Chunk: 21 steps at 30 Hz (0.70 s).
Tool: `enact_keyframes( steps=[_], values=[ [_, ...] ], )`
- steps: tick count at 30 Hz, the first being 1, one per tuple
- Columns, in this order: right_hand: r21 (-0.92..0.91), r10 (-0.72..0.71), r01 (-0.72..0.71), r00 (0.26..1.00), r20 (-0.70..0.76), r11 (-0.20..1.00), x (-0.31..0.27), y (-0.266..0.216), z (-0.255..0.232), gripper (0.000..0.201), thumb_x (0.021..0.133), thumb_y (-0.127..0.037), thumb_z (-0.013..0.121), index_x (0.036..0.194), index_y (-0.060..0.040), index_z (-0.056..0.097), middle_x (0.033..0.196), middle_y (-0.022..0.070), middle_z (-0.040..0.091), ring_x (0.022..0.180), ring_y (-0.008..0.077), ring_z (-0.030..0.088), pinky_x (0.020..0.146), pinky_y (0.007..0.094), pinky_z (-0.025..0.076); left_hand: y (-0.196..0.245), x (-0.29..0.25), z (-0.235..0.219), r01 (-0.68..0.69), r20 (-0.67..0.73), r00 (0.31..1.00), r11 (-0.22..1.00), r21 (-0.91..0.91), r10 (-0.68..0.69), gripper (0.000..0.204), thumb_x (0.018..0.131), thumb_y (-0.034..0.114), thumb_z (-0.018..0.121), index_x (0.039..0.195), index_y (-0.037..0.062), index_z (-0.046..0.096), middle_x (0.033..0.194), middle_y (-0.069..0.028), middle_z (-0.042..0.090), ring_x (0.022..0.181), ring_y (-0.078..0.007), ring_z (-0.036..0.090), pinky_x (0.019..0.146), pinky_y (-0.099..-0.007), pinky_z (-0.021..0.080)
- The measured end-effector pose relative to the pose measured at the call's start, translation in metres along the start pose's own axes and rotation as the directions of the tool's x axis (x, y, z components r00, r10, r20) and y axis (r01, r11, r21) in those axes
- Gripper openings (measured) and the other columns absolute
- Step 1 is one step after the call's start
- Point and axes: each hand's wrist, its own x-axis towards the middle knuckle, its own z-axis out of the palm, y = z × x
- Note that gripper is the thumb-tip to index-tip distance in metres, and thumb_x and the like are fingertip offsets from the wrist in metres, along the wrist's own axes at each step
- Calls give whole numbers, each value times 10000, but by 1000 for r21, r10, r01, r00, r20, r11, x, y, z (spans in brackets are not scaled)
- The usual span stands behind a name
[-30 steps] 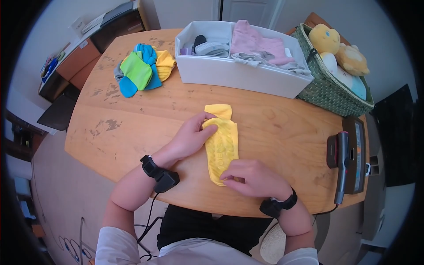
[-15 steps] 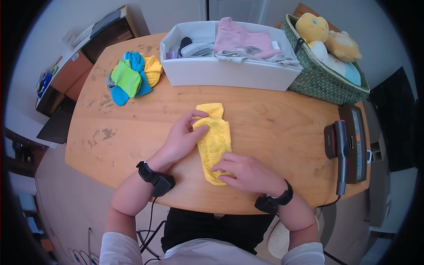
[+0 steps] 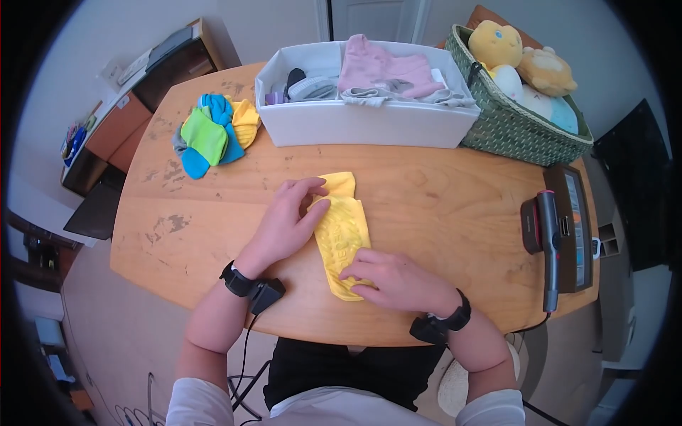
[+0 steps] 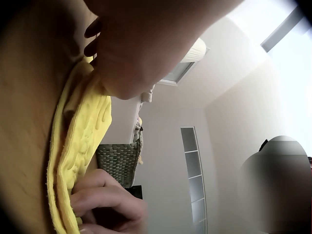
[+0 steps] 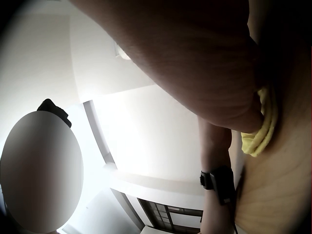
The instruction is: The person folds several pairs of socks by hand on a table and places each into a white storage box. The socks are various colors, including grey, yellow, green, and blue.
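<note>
A yellow sock (image 3: 341, 227) with raised lettering lies lengthwise in front of me, its cuff end away from me. Two stacked yellow layers (image 4: 73, 131) show in the left wrist view. At the sock's upper left edge is my left hand (image 3: 284, 220), fingers loosely bent, thumb touching the fabric and forefinger by the cuff. Near the toe end, my right hand (image 3: 394, 280) pinches the fabric between bent fingers and thumb. The back of that hand hides part of the toe from the right wrist camera.
Blue, green, grey and yellow socks (image 3: 209, 135) are heaped at the back left. Behind the sock stands a white divided box (image 3: 369, 124) with folded clothes. A green woven basket (image 3: 522, 131) of plush toys adjoins it. A dark handheld device (image 3: 548, 248) with a cord lies right.
My right hand has shifted from the toe's lower edge slightly up onto the sock. My left fingers have eased a little leftward off the cuff. The head view has also shifted.
</note>
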Motion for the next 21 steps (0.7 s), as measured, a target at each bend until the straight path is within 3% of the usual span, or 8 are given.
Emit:
enact_keyframes(
  steps=[2, 5, 7, 8, 10, 14, 19, 21],
  values=[
    [3, 19, -19, 1000, 24, 1000, 0, -1, -1, 215, 908, -125, 707, 1121, -91, 712, 989, 91, 640, 839, 303, 680, 737, 396, 561, -1, 0, 0, 19, -37, 999, 998, 56, -17, 341, 1045, 167, 627, 1360, 38, 593, 1253, -114, 679, 1063, -172, 637, 940, -319, 522],
    [15, -3, 3, 1000, 17, 1000, 0, -1, -1, 210, 907, -116, 674, 1112, -82, 704, 996, 101, 631, 857, 319, 675, 752, 422, 558, -8, 7, -1, -131, -95, 986, 986, 99, 140, 348, 1061, 164, 600, 1380, 28, 570, 1288, -140, 663, 1134, -192, 637, 1001, -324, 499],
    [16, -1, 1, 1000, 18, 1000, 1, -2, 0, 209, 907, -115, 673, 1111, -81, 704, 996, 101, 631, 859, 317, 674, 755, 422, 557, -5, 13, 2, -71, 3, 997, 917, -392, 79, 370, 1095, 189, 536, 1418, 9, 528, 1332, -155, 646, 1231, -206, 616, 1068, -344, 470],
    [17, 0, 0, 1000, 22, 1000, 2, -1, 1, 208, 906, -114, 672, 1109, -81, 703, 996, 101, 632, 861, 316, 673, 757, 422, 556, -7, 18, 3, -69, -1, 997, 918, -391, 75, 370, 1095, 189, 536, 1418, 9, 528, 1332, -155, 646, 1231, -206, 616, 1068, -344, 470],
    [21, 1, -1, 1000, 23, 1000, 2, -2, 1, 207, 905, -114, 673, 1107, -81, 703, 997, 99, 632, 861, 315, 672, 758, 420, 555, -15, 31, 4, 44, 187, 982, 910, -412, 37, 412, 1122, 229, 472, 1459, -8, 482, 1375, -151, 629, 1300, -215, 586, 1103, -359, 455],
    [0, -7, 7, 1000, 6, 1000, 2, -1, 2, 215, 896, -117, 717, 1110, -95, 714, 977, 86, 636, 823, 292, 674, 728, 389, 554, -22, 40, 2, 5, 104, 994, 936, -351, 34, 435, 1132, 255, 437, 1473, -13, 470, 1395, -160, 617, 1320, -234, 579, 1123, -368, 443],
    [-15, -22, 22, 1000, -6, 1000, 4, -3, 2, 214, 896, -122, 722, 1109, -96, 717, 977, 83, 641, 807, 286, 672, 719, 384, 552, -25, 38, -1, -65, 55, 996, 996, -59, 68, 455, 1086, 211, 531, 1478, -10, 462, 1426, -189, 599, 1365, -279, 563, 1107, -372, 465],
    [-18, -17, 16, 1000, -6, 1000, 4, -4, 1, 216, 896, -125, 724, 1110, -96, 718, 978, 83, 644, 804, 286, 670, 718, 384, 552, -25, 38, -2, -64, 50, 996, 996, -68, 68, 462, 1074, 203, 552, 1480, 0, 464, 1430, -190, 596, 1362, -284, 564, 1103, -372, 470]
  ],
)
